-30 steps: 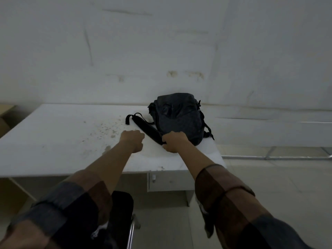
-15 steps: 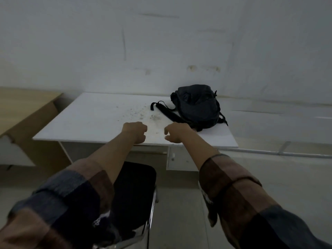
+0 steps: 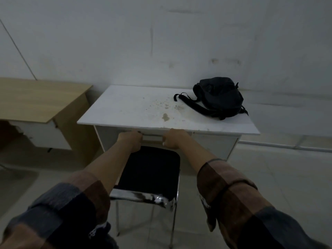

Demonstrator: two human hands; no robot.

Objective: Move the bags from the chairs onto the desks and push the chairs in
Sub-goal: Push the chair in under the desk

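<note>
Both hands, left hand (image 3: 130, 141) and right hand (image 3: 173, 140), curl around the chair (image 3: 150, 169) back's top edge; an uneven push could jam it against the desk (image 3: 125, 108).

You're working in dim, flat, bluish light; the black fabric backpack (image 3: 220, 97) loses detail, your plaid sleeves (image 3: 239, 200) blur, and the edges bow.

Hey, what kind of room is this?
Probably a plain office or classroom: a white desk holding a black backpack, a wooden desk beside it, and a black metal-framed chair.
</note>
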